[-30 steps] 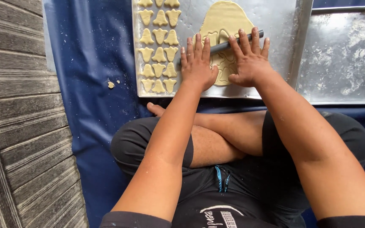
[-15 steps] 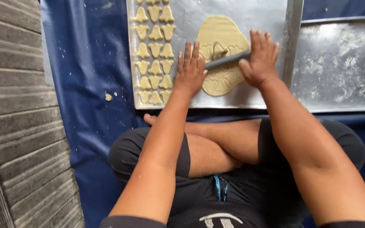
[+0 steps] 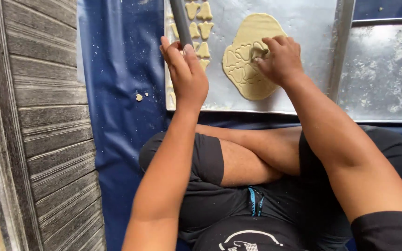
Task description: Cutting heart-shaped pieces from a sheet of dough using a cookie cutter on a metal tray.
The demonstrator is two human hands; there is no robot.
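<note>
My left hand (image 3: 187, 74) grips a grey rolling rod (image 3: 180, 21), which points away from me over the left side of a metal tray (image 3: 298, 28). My right hand (image 3: 280, 58) presses down on a flat sheet of pale dough (image 3: 247, 74) lying on that tray; the dough carries several stamped outlines. Whether a cutter sits under the fingers is hidden. Several cut-out dough shapes (image 3: 200, 28) lie in rows on the tray's left part, partly behind my left hand.
A second floured metal tray (image 3: 387, 69) lies to the right. Both trays rest on a blue sheet (image 3: 117, 93) with a few dough crumbs (image 3: 139, 97). A grey wooden plank wall (image 3: 33, 116) runs along the left. My crossed legs fill the foreground.
Both hands were rolling the rod over the dough. Now my left hand has lifted the rod off to the left, and my right hand has let go of it and presses on the dough.
</note>
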